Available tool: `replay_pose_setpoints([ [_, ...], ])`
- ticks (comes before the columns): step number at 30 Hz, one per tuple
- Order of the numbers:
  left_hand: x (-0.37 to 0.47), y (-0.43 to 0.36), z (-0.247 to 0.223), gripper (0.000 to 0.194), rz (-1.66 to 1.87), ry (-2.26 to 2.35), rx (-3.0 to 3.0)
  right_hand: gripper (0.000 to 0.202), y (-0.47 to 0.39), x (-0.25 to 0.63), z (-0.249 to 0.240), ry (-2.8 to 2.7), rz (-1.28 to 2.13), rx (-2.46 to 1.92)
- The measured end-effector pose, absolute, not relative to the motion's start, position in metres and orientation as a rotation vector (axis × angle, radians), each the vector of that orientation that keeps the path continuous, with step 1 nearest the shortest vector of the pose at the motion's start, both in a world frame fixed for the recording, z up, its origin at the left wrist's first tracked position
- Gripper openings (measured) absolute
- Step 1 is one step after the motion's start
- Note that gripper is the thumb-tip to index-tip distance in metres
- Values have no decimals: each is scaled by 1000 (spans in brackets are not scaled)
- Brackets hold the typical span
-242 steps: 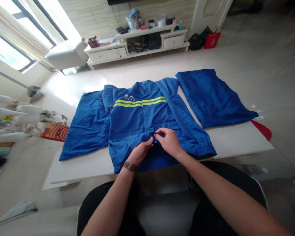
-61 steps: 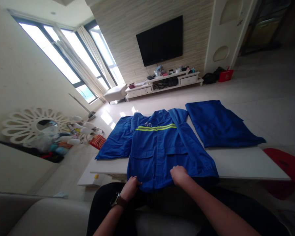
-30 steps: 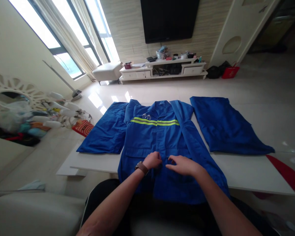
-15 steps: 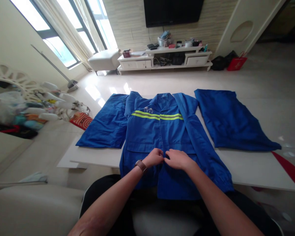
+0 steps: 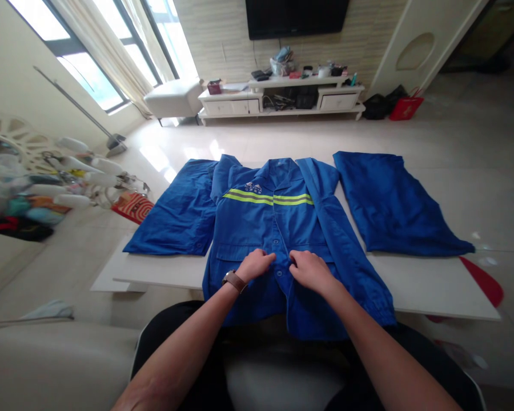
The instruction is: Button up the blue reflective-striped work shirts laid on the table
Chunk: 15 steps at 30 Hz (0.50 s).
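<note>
A blue jacket (image 5: 248, 220) with a yellow-green reflective stripe lies front up on a white table (image 5: 432, 285), its collar away from me. My left hand (image 5: 257, 264), with a brown-strapped watch on the wrist, is closed at the left side of the front opening, by the buttons. Pinched on the right front edge is my right hand (image 5: 310, 269), which holds that flap a little apart from the other. Folded blue cloth (image 5: 175, 208) lies to the left of the jacket, and another blue piece (image 5: 398, 202) to the right.
Beyond the table stand a white TV cabinet (image 5: 235, 107) with small items on it and a grey stool (image 5: 173, 100). A red bag (image 5: 406, 107) sits on the floor at the back right. A striped red bag (image 5: 132, 206) and clutter are at the left.
My hands have moved apart. The right front flap is drawn to the right, so the front opening is wider and a lower button shows. The view has shifted slightly.
</note>
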<state>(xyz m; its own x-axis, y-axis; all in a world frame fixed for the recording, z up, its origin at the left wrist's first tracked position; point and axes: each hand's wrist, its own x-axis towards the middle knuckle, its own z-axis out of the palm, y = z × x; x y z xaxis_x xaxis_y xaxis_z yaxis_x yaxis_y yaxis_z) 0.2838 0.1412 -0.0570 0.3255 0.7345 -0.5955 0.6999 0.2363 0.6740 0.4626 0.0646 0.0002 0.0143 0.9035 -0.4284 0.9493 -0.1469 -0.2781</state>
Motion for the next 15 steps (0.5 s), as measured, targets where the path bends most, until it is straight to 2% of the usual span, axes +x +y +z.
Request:
replay_pose_setpoints([
  [3, 284, 141, -54, 40, -150, 1220, 1427, 19, 65, 464, 2, 1980, -797, 2221],
  [8, 291, 139, -52, 33, 84, 1155, 1266, 17, 62, 455, 9, 2269, -560, 2315],
  [12, 294, 139, -53, 30, 192, 1169, 1286, 38, 58, 444, 9, 2384, -602, 2110],
  [15, 295, 140, -54, 30, 209, 1139, 1368, 21, 58, 444, 7, 2308, -609, 2079],
])
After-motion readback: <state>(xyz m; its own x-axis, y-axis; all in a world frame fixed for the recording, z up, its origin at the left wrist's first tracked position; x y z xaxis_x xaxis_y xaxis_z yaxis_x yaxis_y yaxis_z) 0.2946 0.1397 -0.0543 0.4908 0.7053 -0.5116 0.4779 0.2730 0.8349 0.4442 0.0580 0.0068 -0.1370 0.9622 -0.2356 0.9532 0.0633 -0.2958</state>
